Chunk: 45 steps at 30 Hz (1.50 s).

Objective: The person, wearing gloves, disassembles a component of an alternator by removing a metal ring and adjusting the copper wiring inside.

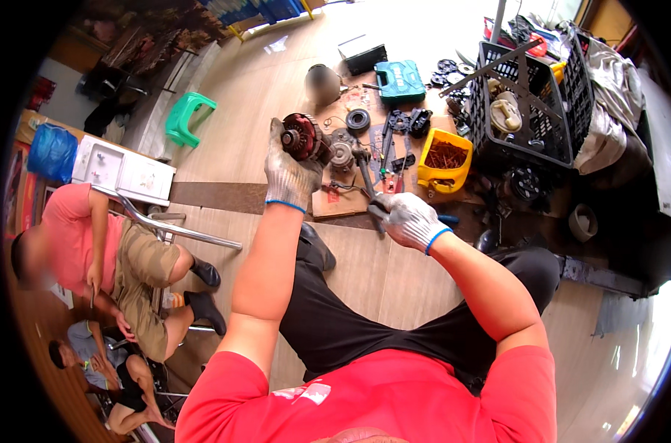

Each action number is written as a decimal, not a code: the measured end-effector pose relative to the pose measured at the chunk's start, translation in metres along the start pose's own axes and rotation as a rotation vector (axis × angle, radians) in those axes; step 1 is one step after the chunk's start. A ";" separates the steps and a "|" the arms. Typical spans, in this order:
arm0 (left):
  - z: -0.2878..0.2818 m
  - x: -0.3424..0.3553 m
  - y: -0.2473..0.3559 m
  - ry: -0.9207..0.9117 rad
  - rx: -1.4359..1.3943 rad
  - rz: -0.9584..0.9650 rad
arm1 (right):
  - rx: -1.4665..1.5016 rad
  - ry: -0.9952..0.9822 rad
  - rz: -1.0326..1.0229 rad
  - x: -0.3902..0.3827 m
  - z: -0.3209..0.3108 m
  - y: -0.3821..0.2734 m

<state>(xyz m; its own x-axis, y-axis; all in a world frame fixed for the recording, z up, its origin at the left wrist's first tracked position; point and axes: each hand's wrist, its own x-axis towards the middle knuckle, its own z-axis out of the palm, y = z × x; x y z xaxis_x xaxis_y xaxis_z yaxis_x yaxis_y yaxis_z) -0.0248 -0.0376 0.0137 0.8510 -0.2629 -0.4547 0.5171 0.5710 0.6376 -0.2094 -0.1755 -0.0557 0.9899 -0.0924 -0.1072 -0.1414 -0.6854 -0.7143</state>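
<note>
My left hand (292, 177), in a soiled white work glove with a blue cuff, is closed around a dark red, round motor part (301, 137) with a shaft at its centre, held up off the floor. My right hand (411, 220), gloved the same way, grips a hammer (367, 177) by its handle. The hammer's head points away from me, just right of the motor part. Behind the hammer head is a grey round metal housing (342, 152), lying on a cardboard sheet (334, 204). Both hands are above the floor between my legs.
On the cardboard lie a black ring (357, 119) and several tools. A yellow container (444, 162) of rusty-coloured small pieces stands right, beside a black crate (524, 148). A teal case (399, 81) is farther back, a green stool (189, 118) left. Two people (77, 221) sit at the left.
</note>
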 end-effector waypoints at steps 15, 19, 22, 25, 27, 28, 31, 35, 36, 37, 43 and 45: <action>-0.029 0.004 -0.011 -0.113 0.249 0.207 | 0.112 0.398 0.097 0.011 -0.059 -0.003; -0.018 -0.015 -0.031 -0.207 0.315 0.254 | 0.272 0.533 -0.163 0.014 -0.041 -0.017; -0.012 -0.025 -0.041 -0.261 0.316 0.209 | 0.291 0.479 -0.166 0.021 -0.020 -0.024; -0.009 -0.023 -0.045 -0.264 0.315 0.171 | 0.501 0.360 -0.169 0.028 -0.016 -0.022; -0.005 -0.020 -0.042 -0.240 0.285 0.120 | 0.567 0.232 -0.139 0.033 -0.018 -0.017; -0.012 -0.008 -0.038 -0.186 0.271 0.131 | 0.775 0.132 -0.096 0.032 -0.012 -0.020; -0.015 0.012 -0.027 -0.034 0.257 0.129 | 0.472 0.147 -0.153 0.031 -0.006 -0.016; -0.009 0.004 -0.013 0.016 0.188 0.067 | 0.173 0.347 -0.379 0.024 0.000 -0.008; -0.015 0.008 -0.004 -0.016 0.172 0.068 | 0.013 0.380 -0.471 0.018 -0.002 -0.009; -0.020 0.012 0.007 -0.045 0.160 0.077 | -0.030 0.367 -0.530 0.016 -0.005 -0.010; -0.031 0.023 0.030 0.030 0.074 0.122 | 0.286 0.236 -0.091 0.004 -0.034 0.000; -0.042 0.034 0.037 0.050 0.058 0.188 | 0.220 0.240 -0.169 -0.005 -0.037 -0.001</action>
<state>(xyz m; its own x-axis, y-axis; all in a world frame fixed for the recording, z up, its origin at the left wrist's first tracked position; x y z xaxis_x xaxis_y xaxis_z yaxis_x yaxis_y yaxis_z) 0.0199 0.0071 -0.0039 0.9280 -0.1165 -0.3538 0.3556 0.5601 0.7482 -0.2142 -0.2013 -0.0286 0.9692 -0.1762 0.1720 0.0521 -0.5358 -0.8428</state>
